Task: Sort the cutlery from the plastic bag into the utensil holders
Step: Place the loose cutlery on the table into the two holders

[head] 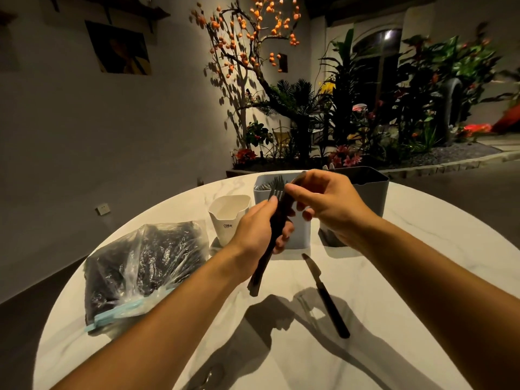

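bag [146, 266] blocking table's [422, 249] left, knife [326, 294] lying centre, holders [229, 215] crowding far edge

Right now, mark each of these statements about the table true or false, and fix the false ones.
1. The left hand grips a bundle of black forks. True.
2. A black knife lies on the marble table, touched by neither hand. True.
3. The plastic bag is empty. False: it is full of dark cutlery.
4. The white holder stands right of the dark grey holder. False: it stands furthest left, beside the bag.
5. The right hand rests flat on the table. False: it is raised, pinching a dark piece at the top of the bundle.
6. The light grey holder already holds cutlery. True.
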Tool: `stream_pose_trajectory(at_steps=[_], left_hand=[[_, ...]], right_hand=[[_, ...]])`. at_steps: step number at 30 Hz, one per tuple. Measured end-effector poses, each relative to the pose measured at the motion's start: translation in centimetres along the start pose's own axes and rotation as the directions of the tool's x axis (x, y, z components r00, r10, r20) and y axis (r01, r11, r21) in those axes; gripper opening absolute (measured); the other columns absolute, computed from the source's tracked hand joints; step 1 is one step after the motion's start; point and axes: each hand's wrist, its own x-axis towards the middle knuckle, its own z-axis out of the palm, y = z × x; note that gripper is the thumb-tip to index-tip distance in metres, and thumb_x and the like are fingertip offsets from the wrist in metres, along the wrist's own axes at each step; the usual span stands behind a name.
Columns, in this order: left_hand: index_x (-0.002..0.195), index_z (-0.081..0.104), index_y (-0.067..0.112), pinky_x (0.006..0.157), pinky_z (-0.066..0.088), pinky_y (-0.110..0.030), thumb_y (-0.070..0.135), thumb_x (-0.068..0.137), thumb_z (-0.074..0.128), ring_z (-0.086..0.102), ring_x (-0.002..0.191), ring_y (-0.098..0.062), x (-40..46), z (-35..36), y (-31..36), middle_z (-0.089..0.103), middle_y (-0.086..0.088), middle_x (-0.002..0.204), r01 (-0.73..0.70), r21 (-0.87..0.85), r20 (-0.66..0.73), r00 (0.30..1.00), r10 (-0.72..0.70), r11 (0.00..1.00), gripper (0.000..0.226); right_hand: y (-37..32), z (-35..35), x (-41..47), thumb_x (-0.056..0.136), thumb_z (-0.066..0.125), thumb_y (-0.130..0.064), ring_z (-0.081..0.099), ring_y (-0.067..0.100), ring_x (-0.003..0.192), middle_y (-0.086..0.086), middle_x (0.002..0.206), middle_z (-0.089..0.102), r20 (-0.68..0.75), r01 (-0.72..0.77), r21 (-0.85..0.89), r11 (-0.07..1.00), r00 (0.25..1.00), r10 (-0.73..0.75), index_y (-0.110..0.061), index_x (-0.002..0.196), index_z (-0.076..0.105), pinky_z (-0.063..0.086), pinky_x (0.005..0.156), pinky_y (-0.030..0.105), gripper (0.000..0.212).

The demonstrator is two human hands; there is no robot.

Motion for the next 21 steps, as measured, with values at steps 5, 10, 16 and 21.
stream_pose_trajectory(at_steps=[5,10,16,21], left_hand=[[0.113,0.061,0.013,0.060,0.051,-0.023,0.040,0.109,0.028,0.056,0.061,-0.009,0.9,0.8,1.2,0.061,0.000,0.071,-0.058,0.067,-0.030,0.998,0.060,0.996,0.043],[0.118,0.056,0.013,0.058,0.047,-0.020,0.038,0.109,0.030,0.052,0.060,-0.008,2.1,1.5,2.7,0.058,-0.002,0.075,-0.081,-0.009,0.007,0.997,0.081,0.997,0.037],[0.103,0.051,0.014,0.062,0.044,-0.023,0.032,0.109,0.030,0.048,0.061,-0.010,3.0,2.6,4.0,0.053,-0.004,0.076,-0.085,0.074,0.048,0.995,0.082,0.994,0.029],[0.114,0.052,0.013,0.063,0.044,-0.026,0.035,0.109,0.030,0.050,0.062,-0.012,5.0,3.6,5.2,0.055,-0.003,0.073,-0.066,0.024,0.032,0.997,0.065,0.998,0.032]], right_hand=[[-2.0,-1.3,1.1,0.087,0.068,-0.015,0.072,0.013,0.072,0.005,0.083,0.073,0.042,0.041,-0.086,0.995,0.998,-0.038,-0.010,0.093,0.068,0.055,0.059,0.020,0.008],[-3.7,-2.6,2.2,0.085,0.069,-0.008,0.073,0.012,0.074,0.007,0.084,0.072,0.034,0.041,-0.050,0.998,0.999,-0.039,-0.005,0.093,0.068,0.056,0.061,0.020,0.009],[-5.0,-4.0,3.6,0.085,0.070,-0.009,0.074,0.019,0.076,0.010,0.086,0.074,0.066,-0.007,-0.084,0.996,0.998,0.012,-0.003,0.095,0.069,0.061,0.066,0.028,0.012],[-5.9,-5.5,4.4,0.094,0.059,-0.006,0.072,0.010,0.070,0.006,0.088,0.072,0.054,-0.025,-0.070,0.997,0.998,0.029,-0.009,0.097,0.068,0.056,0.057,0.020,0.010]])
